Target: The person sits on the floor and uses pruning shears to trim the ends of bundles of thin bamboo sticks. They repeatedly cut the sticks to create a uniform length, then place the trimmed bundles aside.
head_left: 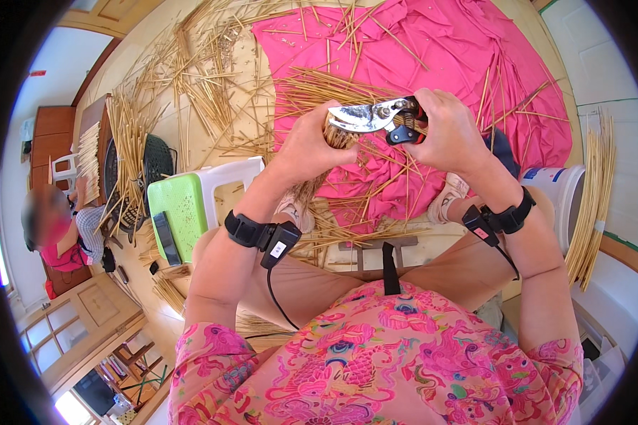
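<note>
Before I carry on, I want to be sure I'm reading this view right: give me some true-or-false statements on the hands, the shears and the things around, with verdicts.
1. The right hand holds the shears. True.
2. The left hand is empty. False: it grips a bundle of stalks.
3. The cloth on the floor is blue. False: it is pink.
4. A dark, phone-like slab lies on the green stool top. True.
5. The white bucket is on the person's left. False: it is on the right.

Stalks [312, 86] lie on the cloth [468, 42], the stool [188, 202] to its left.
</note>
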Demonstrator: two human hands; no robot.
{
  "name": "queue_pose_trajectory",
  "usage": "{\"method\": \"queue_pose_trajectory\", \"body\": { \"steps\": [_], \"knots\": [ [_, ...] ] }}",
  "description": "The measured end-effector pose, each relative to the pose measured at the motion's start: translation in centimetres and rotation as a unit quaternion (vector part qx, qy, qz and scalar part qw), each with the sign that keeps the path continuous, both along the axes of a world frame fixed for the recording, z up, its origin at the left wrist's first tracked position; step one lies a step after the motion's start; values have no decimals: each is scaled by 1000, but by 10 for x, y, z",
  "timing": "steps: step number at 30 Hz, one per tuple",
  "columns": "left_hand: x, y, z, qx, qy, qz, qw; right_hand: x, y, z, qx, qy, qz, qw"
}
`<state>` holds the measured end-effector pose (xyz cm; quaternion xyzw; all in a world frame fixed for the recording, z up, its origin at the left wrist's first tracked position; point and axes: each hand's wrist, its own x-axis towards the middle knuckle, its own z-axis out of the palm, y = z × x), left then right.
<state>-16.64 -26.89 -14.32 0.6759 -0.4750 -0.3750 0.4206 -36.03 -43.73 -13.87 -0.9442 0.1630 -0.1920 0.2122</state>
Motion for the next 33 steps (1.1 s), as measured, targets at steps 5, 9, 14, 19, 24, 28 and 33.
{"method": "queue_pose_trajectory", "body": {
  "steps": [5, 9, 14, 19, 24, 28, 33],
  "knots": [
    [1, 3, 5, 9, 57, -52, 997, -3, -6, 1, 3, -19, 26, 999],
    [2, 2, 8, 20, 103, -33, 994, -3, -9, -3, 26, -33, 1, 999],
    [-1, -3, 4, -12, 22, 24, 999, 2, -14, -10, 51, -37, -58, 996],
    [-1, -6, 4, -58, -33, 48, 997, 3, -7, -3, 135, -8, -51, 990],
    [3, -7, -4, -90, 18, 75, 993, 2, -2, 0, 235, 7, -82, 969],
    [2, -11, 4, -87, 34, 73, 993, -2, -6, -4, 266, 5, -92, 960],
    [0, -11, 19, -66, 75, 104, 990, 0, 0, 10, 236, 23, -74, 969]
  ]
}}
